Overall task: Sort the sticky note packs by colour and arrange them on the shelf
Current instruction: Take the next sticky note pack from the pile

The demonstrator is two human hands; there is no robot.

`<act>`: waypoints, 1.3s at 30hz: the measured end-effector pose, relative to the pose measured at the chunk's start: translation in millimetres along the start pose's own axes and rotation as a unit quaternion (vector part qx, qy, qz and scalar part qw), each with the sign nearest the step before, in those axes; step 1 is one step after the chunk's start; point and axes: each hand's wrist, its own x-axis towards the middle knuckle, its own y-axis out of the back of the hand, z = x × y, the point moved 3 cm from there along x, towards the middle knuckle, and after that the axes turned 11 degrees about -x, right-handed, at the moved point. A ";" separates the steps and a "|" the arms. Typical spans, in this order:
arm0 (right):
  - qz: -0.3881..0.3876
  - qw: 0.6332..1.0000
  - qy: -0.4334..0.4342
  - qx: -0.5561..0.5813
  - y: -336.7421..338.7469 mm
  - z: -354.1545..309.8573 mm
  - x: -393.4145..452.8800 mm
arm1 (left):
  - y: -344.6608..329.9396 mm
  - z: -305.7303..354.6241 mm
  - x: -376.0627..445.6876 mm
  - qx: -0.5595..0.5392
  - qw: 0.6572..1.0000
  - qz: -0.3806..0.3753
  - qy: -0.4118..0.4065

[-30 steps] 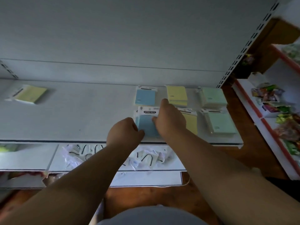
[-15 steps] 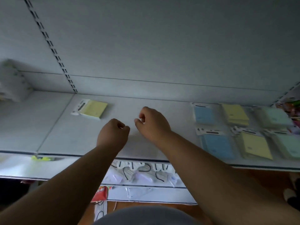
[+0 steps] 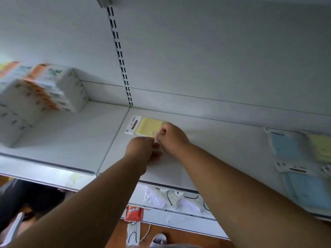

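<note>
White shelf (image 3: 206,140) under me — my right hand (image 3: 172,138) pinches the yellow pack's (image 3: 147,126) near corner. My left hand (image 3: 141,151) curls beside it; whether it holds anything, I cannot tell.

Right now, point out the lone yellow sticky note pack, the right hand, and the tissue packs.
yellow sticky note pack (image 3: 146,126), head view, on its yellow pad face.
right hand (image 3: 172,138), head view, on the back of the hand, fingertips at the pack's near corner.
tissue packs (image 3: 53,86), head view, on the stack's side.

White shelf (image 3: 215,140) spans frame. On it: yellow sticky note pack (image 3: 146,126) at centre; stacked tissue packs (image 3: 44,90) upper left; blue packs (image 3: 286,145) and another yellow pack (image 3: 320,149) at right edge.
</note>
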 end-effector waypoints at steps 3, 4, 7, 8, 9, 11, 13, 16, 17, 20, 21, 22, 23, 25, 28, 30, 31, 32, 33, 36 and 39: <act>-0.051 0.997 0.026 -0.056 2.8 4.0 8.1 | 2.3 0.7 3.7 -0.008 0.999 0.042 0.020; -0.077 0.994 0.036 -0.069 7.0 3.6 13.1 | 2.5 1.1 4.5 -0.024 0.998 0.047 0.032; -0.106 0.992 0.040 -0.057 16.5 1.7 26.7 | 1.9 7.1 9.1 -0.054 0.996 0.054 0.038; -0.094 0.994 0.027 -0.038 17.1 2.3 27.9 | 1.4 8.3 13.0 -0.045 0.997 0.058 0.034; -0.075 0.997 0.008 -0.012 17.1 5.7 26.9 | 1.0 8.6 14.9 -0.027 0.997 0.063 0.030; -0.025 0.998 -0.033 0.038 17.5 19.4 16.5 | -0.2 5.1 13.8 0.043 0.997 0.071 -0.008; 0.033 0.992 -0.072 0.099 21.6 38.3 -2.3 | -5.0 1.2 4.1 0.173 0.978 0.054 -0.103; 0.106 0.960 -0.132 0.221 36.4 67.8 -44.5 | -25.5 -5.8 -22.4 0.216 0.962 -0.010 -0.170; 0.106 0.949 -0.139 0.261 41.6 77.8 -59.6 | -34.7 -10.0 -30.7 0.182 0.969 -0.033 -0.163; 0.100 0.943 -0.154 0.277 69.0 116.2 -100.2 | -71.1 -28.2 -55.9 0.152 0.969 -0.106 -0.161; 0.117 0.943 -0.167 0.263 81.7 132.3 -112.6 | -85.3 -36.4 -66.1 0.169 0.962 -0.132 -0.168; 0.143 0.941 -0.183 0.247 95.8 148.9 -125.6 | -100.1 -45.2 -76.8 0.189 0.953 -0.156 -0.176; 0.171 0.936 -0.198 0.235 108.8 167.1 -137.4 | -116.1 -54.8 -87.6 0.210 0.944 -0.179 -0.183; 0.210 0.927 -0.224 0.217 130.0 205.0 -157.9 | -148.5 -75.7 -107.1 0.246 0.924 -0.216 -0.196; 0.243 0.921 -0.241 0.185 159.5 264.1 -185.5 | -202.3 -107.4 -136.6 0.274 0.904 -0.251 -0.213; 0.262 0.920 -0.244 0.158 182.1 304.3 -203.7 | -239.3 -128.4 -157.7 0.297 0.890 -0.254 -0.235; 0.265 0.922 -0.247 0.136 193.9 324.6 -212.1 | -257.4 -139.3 -168.4 0.308 0.884 -0.252 -0.245; 0.262 0.925 -0.252 0.110 205.4 344.6 -219.8 | -275.1 -150.4 -179.1 0.314 0.881 -0.249 -0.253; 0.255 0.929 -0.255 0.085 216.8 364.5 -226.5 | -292.6 -161.0 -189.5 0.318 0.878 -0.244 -0.262; 0.223 0.942 -0.250 0.033 243.2 411.7 -234.2 | -339.0 -186.0 -213.5 0.354 0.860 -0.217 -0.296; 0.175 0.957 -0.230 -0.029 250.8 431.6 -232.2 | -361.1 -203.5 -224.0 0.388 0.859 -0.175 -0.285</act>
